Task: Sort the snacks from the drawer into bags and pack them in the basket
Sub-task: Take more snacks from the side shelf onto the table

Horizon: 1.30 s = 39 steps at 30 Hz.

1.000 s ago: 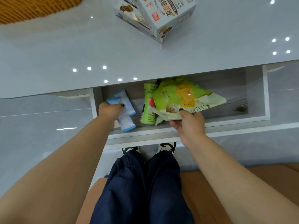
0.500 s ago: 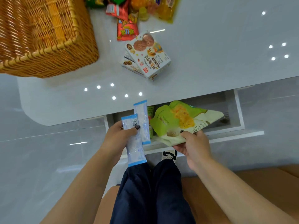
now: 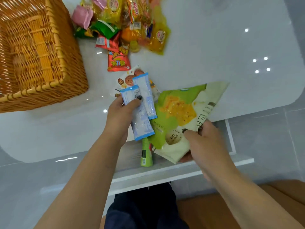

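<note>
Head view shows both hands above the open drawer [image 3: 230, 139]. Left hand [image 3: 121, 113] grips two blue stick packets [image 3: 143, 109], their long axis pointing away from the person toward the snack pile [image 3: 125, 28] on the bench [image 3: 214, 55]. Right hand [image 3: 206, 142] pinches the near edge of a big green pouch [image 3: 179, 111], lifted partly over the bench edge. The wicker basket [image 3: 39, 52] lies far left, nearer to the left hand. One green tube [image 3: 146, 154] remains in the drawer.

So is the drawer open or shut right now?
Open. The drawer is pulled out below the table edge, with a green tube lying inside.
</note>
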{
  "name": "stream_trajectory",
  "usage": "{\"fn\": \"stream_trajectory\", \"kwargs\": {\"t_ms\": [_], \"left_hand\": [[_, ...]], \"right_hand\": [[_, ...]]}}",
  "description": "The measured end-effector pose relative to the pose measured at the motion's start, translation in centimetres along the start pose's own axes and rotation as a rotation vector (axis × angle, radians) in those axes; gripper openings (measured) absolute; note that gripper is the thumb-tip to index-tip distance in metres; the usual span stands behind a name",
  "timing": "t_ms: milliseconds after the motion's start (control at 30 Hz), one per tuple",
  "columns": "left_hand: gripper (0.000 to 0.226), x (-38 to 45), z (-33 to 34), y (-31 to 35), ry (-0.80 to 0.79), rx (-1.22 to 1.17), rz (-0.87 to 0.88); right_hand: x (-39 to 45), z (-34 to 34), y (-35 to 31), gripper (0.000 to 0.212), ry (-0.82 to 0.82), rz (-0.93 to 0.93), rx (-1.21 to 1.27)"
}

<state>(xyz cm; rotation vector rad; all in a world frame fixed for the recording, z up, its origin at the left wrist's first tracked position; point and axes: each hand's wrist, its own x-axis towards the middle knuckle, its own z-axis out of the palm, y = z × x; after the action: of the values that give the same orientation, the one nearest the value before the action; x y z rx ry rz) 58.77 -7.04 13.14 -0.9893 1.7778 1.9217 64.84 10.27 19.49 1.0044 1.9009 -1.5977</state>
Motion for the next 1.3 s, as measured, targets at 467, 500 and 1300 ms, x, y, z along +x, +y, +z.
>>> {"fn": "stream_trajectory", "kwargs": {"t_ms": [467,500,1300], "left_hand": [[0.016,9.0,-3.3,7.7,0.133,0.11,0.118],[0.016,9.4,-3.6,7.8,0.175,0.147,0.133],[0.043,9.0,-8.8,-2.6,0.246,0.656,0.288]], "right_hand": [[15.4,6.9,-11.1,0.04,0.09,-0.519,-1.316],[15.8,7.4,-10.8,0.043,0.081,-0.516,-1.307],[9.7,10.3,3.7,0.067,0.169,-0.983,-0.922]]}}
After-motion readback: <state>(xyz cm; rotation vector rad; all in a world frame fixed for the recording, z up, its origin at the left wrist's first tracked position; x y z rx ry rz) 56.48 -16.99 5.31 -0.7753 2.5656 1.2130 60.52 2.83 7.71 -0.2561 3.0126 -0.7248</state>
